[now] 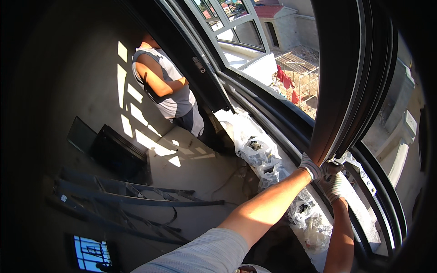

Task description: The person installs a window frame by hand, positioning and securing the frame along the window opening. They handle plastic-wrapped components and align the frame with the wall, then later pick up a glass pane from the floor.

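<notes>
My left hand [315, 169], in a striped glove with dark fingers, reaches across to the lower corner of a black window sash [339, 91]. Its fingers are closed at the sash's bottom edge. Just below it my right hand [333, 184], gloved alike, is closed close against the left; what its fingers hold is hidden. Right beside both hands a silvery metal hinge arm [360, 172] joins the sash to the black window frame [387, 204]. The sash stands swung outward over the sill.
Clear plastic bags [268, 159] with things inside line the sill [298, 230]. A co-worker [166, 86] in a grey sleeveless top stands beyond a dark panel [182, 50] with a handle. A ladder [136, 198] lies at left, near dark panels [120, 154]. Outside, below, are a rack and red cloth [284, 77].
</notes>
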Motion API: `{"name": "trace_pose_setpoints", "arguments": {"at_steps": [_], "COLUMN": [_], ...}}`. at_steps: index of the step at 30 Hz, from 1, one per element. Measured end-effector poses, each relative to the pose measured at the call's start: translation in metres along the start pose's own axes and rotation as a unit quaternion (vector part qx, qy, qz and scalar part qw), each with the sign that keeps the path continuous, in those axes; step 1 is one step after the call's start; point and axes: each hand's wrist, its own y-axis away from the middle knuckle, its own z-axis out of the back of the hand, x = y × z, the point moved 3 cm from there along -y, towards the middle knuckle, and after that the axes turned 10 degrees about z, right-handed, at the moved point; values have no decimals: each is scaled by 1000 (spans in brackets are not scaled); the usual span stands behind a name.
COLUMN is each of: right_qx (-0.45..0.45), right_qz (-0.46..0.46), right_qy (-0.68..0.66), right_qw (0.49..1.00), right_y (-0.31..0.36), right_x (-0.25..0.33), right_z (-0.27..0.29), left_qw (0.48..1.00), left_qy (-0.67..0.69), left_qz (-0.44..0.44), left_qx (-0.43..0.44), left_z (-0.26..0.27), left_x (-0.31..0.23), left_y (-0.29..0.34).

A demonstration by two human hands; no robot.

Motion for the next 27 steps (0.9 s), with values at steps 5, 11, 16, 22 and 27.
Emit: {"name": "trace_pose_setpoints", "arguments": {"at_steps": [5,11,16,22,27], "right_qx": [27,18,15,24,4], "right_qz": [-28,-10,-17,-28,-41], "right_qy": [-41,-123,-17,-8,23], "right_qw": [998,992,1000,999,999], "right_y": [-1,-4,-1,2,4], "right_x": [25,-11,-15,-16,-5], "right_z": [5,-13,-15,-10,-9], "left_qw": [1000,997,997,995,999], "left_qy": [-12,-79,-75,-98,-43], "left_qz": [6,2,14,-5,-1], "left_qx": [4,-14,18,-30,-15], "left_z": [1,-1,8,14,14], "left_x": [-2,8,1,-6,3], "left_y": [0,3,8,14,11]}}
